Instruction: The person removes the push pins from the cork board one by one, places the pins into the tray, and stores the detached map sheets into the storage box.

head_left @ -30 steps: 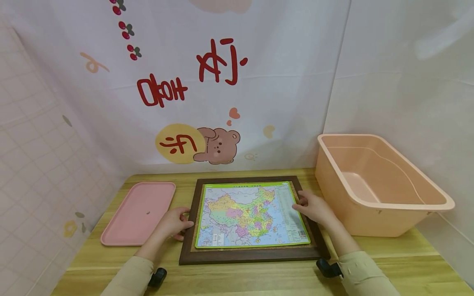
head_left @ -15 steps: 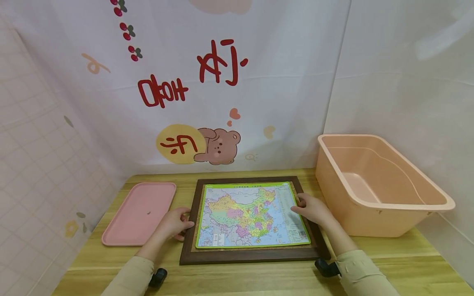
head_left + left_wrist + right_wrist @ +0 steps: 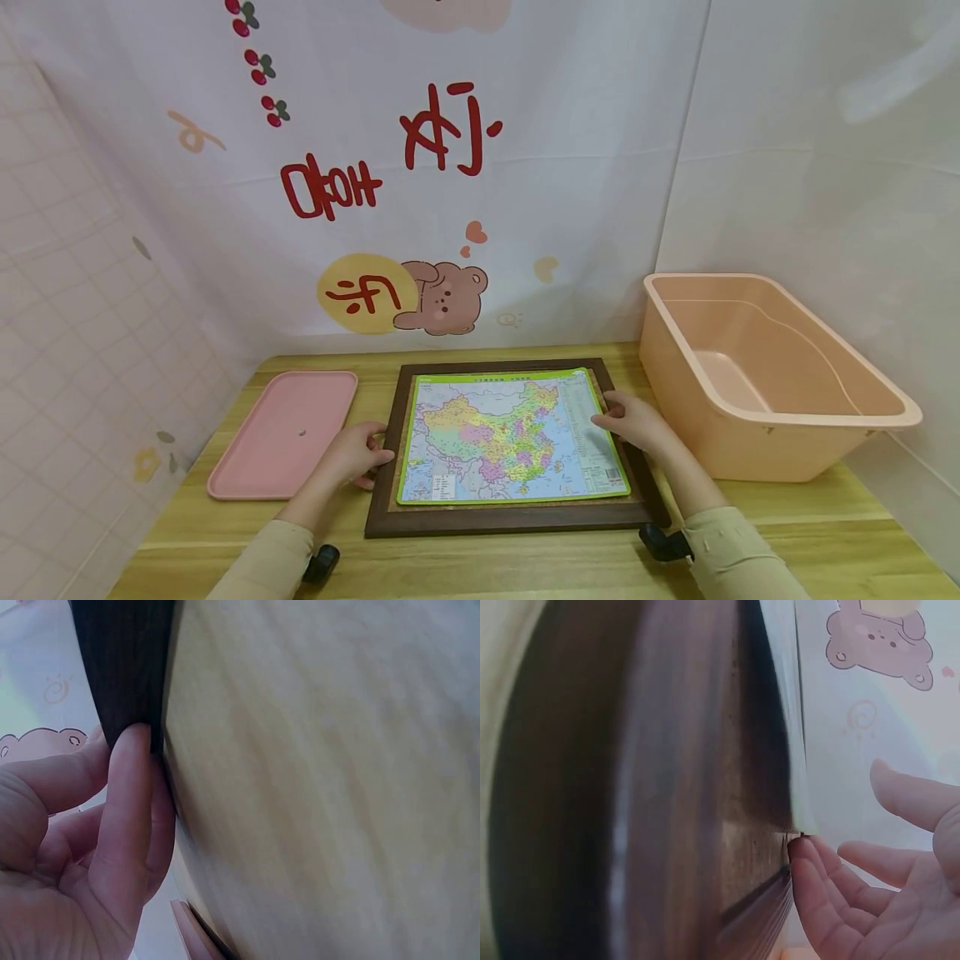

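Left hand [image 3: 352, 456] is pinching the frame [image 3: 517, 522] at its left side, right hand [image 3: 636, 423], thumb and fingers apart, is touching the map [image 3: 487, 437] lying inside, apparently unsecured, so tilting risks sliding it out.

Fine wood grain is noted on the dark-brown rectangular frame [image 3: 517, 521]; slight gloss is seen on the green-edged rectangular map sheet [image 3: 495, 442]. Smooth plastic is observed in the pink rectangular tray [image 3: 277, 425] and deep peach tub [image 3: 757, 446].
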Available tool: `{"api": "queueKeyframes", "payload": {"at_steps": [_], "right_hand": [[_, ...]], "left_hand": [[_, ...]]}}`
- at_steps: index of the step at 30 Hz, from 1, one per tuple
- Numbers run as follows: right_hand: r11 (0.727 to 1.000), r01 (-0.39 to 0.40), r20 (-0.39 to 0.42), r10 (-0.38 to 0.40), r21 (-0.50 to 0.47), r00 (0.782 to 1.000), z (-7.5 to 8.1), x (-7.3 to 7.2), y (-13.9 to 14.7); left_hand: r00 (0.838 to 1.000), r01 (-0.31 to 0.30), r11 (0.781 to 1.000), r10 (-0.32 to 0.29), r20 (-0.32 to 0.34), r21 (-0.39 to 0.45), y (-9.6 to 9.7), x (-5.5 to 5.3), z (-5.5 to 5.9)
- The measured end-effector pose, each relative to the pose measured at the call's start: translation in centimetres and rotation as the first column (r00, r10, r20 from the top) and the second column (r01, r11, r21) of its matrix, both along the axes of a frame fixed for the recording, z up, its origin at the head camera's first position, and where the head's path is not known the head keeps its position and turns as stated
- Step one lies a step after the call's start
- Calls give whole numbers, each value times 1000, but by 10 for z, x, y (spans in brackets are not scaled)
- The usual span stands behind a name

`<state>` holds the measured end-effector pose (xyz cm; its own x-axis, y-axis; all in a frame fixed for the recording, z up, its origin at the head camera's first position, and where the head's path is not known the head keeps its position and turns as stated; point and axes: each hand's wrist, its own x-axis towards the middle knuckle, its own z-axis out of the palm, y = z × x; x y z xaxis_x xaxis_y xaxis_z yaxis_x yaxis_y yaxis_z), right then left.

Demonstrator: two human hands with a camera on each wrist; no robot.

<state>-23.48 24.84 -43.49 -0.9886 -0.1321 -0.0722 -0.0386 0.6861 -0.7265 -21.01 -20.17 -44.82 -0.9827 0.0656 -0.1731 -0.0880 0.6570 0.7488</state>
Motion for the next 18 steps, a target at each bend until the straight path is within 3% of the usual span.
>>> {"api": "queueKeyframes", "payload": {"at_steps": [7,18], "right_hand": [[990,25,69,-16,-142,998,2,0,1],[968,85,133,-55,-237,990,1,-2,1]], "left_hand": [[1000,3,1000,-3,-2,4,0,1,1],[1000,-5,1000,5,5,4,1,0,0]]}}
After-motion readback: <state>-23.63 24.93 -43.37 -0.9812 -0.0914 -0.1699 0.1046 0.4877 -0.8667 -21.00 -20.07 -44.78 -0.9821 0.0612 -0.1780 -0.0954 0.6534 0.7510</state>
